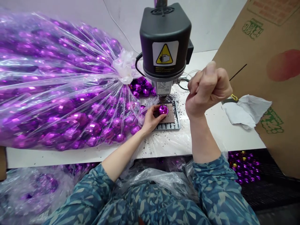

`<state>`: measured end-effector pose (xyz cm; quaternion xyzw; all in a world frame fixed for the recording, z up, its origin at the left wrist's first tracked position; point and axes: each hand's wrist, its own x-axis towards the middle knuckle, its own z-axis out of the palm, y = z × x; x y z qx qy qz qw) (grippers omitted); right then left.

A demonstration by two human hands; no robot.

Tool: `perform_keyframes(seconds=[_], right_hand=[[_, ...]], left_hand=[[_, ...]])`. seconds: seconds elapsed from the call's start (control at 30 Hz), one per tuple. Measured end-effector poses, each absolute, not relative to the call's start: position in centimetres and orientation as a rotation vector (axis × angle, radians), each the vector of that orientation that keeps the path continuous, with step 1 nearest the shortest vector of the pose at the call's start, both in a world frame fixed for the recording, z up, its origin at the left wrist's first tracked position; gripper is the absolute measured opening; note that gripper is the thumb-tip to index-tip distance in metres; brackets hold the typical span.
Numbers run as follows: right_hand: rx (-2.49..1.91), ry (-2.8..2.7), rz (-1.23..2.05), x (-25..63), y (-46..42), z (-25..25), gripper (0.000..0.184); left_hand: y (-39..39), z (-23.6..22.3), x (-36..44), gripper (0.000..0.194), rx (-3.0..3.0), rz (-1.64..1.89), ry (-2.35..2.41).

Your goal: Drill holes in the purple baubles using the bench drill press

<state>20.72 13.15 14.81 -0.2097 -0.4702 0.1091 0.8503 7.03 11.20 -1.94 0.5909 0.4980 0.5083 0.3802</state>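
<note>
A shiny purple faceted ball ornament (163, 109) sits under the drill press (165, 40), right below its chuck (162, 98). My left hand (153, 118) grips this ball between thumb and fingers, over a small brown board (170, 116) on the slotted metal base (176, 125). To the right of the machine, my right hand (207, 89) is raised in a fist. A thin dark rod (238, 72) sticks out beyond it, and the fist appears closed around the drill press lever, whose gripped part is hidden.
A large clear bag of purple balls (70, 93) fills the left of the white table (211, 137). More loose balls (142, 86) lie behind the machine. At right are crumpled white paper (245, 111), a cardboard box (264, 62) and a black crate (276, 187) with purple balls. Dark shavings surround the base.
</note>
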Motion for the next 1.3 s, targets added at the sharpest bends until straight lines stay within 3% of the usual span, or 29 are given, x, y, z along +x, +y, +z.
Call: perform_keyframes(seconds=[0.67,0.97,1.3], right_hand=[[-0.191,-0.991,0.161,21.0,13.9,11.6,0.059],[-0.085,-1.131,-0.021,21.5,14.3,10.2,0.051],[-0.604,-1.147,0.213,21.5,14.5,16.5,0.052]], left_hand=[[11.4,-2.7,7.1,0.051,1.481,1.332,1.254],[11.2,-2.6,7.2,0.051,1.490,1.334,1.275],[8.7,0.3,7.7,0.044,1.584,1.287,1.379]])
